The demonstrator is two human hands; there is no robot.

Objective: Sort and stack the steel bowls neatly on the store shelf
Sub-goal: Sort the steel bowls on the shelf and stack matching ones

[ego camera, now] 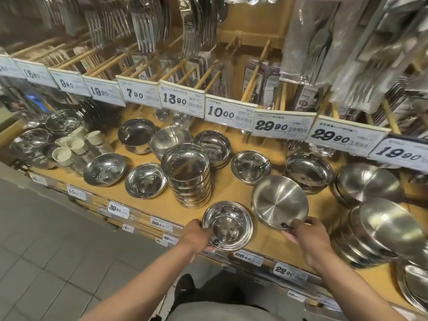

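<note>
My left hand grips the near-left rim of a shiny steel bowl sitting at the front edge of the wooden shelf. My right hand pinches the near rim of a brushed flat-bottomed steel bowl, which is tilted up toward me. Just behind the shiny bowl stands a tall stack of steel bowls. Single bowls lie further left and behind.
Stacks of larger brushed plates crowd the shelf's right end. White-lidded glass jars stand at the left. Price tags hang on a rail above the bowls, with packaged cutlery behind. Grey floor tiles lie below left.
</note>
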